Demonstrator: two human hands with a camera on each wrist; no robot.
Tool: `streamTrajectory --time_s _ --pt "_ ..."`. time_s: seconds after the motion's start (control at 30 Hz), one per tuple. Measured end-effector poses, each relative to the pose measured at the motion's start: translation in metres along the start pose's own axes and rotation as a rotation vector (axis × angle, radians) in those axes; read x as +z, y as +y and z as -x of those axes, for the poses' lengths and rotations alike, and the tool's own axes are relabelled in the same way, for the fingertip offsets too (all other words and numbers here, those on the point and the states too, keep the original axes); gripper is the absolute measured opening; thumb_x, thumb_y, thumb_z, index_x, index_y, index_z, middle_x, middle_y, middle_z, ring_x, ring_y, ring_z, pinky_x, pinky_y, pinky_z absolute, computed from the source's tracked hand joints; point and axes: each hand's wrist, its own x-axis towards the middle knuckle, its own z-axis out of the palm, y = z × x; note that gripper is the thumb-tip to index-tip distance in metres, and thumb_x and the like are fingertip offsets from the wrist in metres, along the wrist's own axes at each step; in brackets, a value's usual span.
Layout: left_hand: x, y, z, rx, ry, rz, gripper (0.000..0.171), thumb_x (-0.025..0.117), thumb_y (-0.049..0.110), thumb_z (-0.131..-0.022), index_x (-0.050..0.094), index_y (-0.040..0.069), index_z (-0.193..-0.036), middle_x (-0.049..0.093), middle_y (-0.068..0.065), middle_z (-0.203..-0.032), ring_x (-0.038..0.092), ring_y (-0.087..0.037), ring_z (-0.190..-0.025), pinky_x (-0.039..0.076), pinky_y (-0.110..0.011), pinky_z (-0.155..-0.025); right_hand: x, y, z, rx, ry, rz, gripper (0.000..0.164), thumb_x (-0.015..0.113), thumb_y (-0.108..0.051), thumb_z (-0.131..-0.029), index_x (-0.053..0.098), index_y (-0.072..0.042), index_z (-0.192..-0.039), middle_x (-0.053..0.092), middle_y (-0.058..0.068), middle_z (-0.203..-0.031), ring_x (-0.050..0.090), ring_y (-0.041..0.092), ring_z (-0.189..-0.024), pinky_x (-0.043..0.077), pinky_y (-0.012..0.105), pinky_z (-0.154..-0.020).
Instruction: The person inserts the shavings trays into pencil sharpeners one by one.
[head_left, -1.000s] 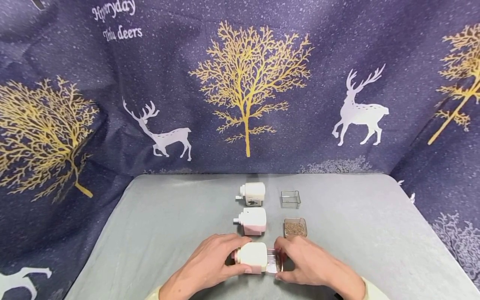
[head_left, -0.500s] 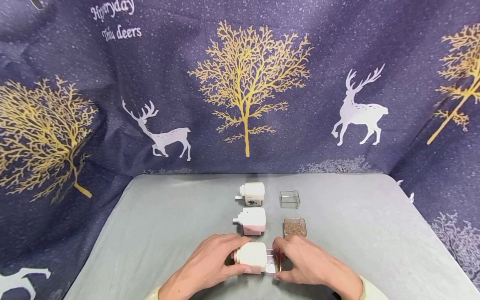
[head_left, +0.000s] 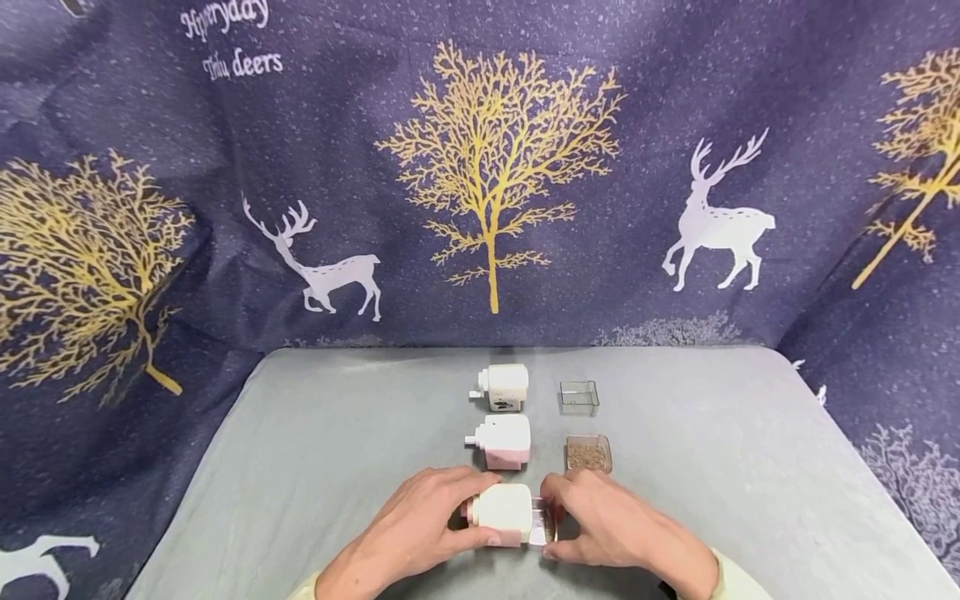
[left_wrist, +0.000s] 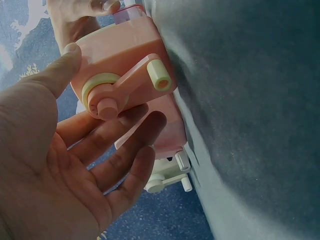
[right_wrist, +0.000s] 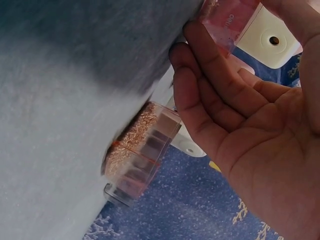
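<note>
My left hand (head_left: 416, 521) grips the nearest pencil sharpener (head_left: 504, 508), cream on top and pink below, by its two sides. In the left wrist view its pink crank (left_wrist: 127, 82) with a yellow-green knob faces the palm. My right hand (head_left: 607, 517) pinches a clear pinkish shavings drawer (head_left: 540, 523) between thumb and fingers. That drawer is partly inside the sharpener's right end and holds some shavings. The right wrist view shows the drawer (right_wrist: 222, 22) below the cream face (right_wrist: 265, 50) with its pencil hole; the fingertips partly cover it.
Behind stand a white-and-pink sharpener (head_left: 507, 442) and a white one (head_left: 507, 387), cranks to the left. To their right lie a drawer full of shavings (head_left: 588, 454) and a clear drawer (head_left: 579, 398). A printed cloth (head_left: 495, 167) hangs behind the grey table (head_left: 337, 433).
My right hand has moved slightly left, and the drawer has slid a little further into the sharpener. My left hand keeps its hold in nearly the same place.
</note>
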Motion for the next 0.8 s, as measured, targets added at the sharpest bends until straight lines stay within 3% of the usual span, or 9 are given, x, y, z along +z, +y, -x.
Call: streamTrajectory --time_s 0.5,0.8 --pt "0.0026 -0.0017 0.0001 0.009 0.012 0.005 0.06 0.06 0.064 -0.084 0.06 0.028 -0.132 0.06 0.019 -0.114 0.056 0.002 -0.094 0.051 -0.036 -0.082 0.001 -0.0012 -0.0017 0.012 -0.015 0.005 0.047 0.078 -0.049 -0.074 0.064 -0.013 -0.102 0.055 -0.014 -0.079 0.047 0.001 -0.065 0.042 0.018 -0.054" --pt "0.0015 -0.0004 0.0002 -0.009 -0.014 0.01 0.061 0.059 0.065 -0.084 0.06 0.027 -0.133 0.061 0.017 -0.115 0.057 -0.001 -0.097 0.051 -0.037 -0.082 0.0027 -0.0024 -0.0033 -0.006 -0.004 0.01 0.046 0.079 -0.049 -0.074 0.063 -0.014 -0.1 0.053 -0.014 -0.078 0.046 0.0 -0.064 0.041 0.017 -0.052"
